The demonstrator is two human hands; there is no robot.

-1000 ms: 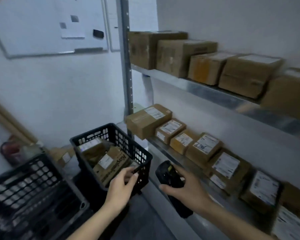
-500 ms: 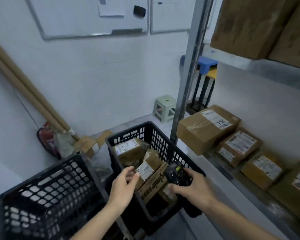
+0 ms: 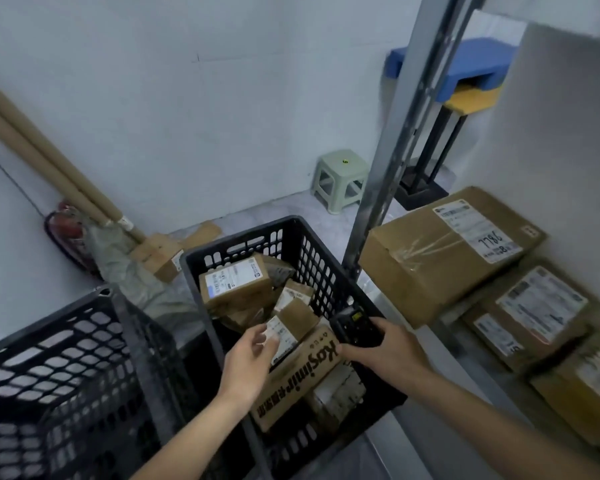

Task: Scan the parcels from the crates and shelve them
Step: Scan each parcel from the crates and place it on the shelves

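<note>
— Where are the parcels?

— Several lie in the black crate (image 3: 243, 244) in the middle; more sit on the metal shelf (image 3: 440, 313) at right, the biggest box (image 3: 444, 251) marked 7786.

— And the hands?

— The left hand (image 3: 248, 362) reaches into the crate, its fingers on a small labelled parcel (image 3: 290, 327); a full grip I cannot tell. The right hand (image 3: 378, 348) grips a black handheld scanner (image 3: 352, 323) just above the crate's right rim.

— Anything beside it?

— Another black crate (image 3: 66, 358) at left.

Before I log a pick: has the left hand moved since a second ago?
Yes. The left hand has gone from the near rim of the black crate inward, and now touches the small labelled parcel inside.
</note>
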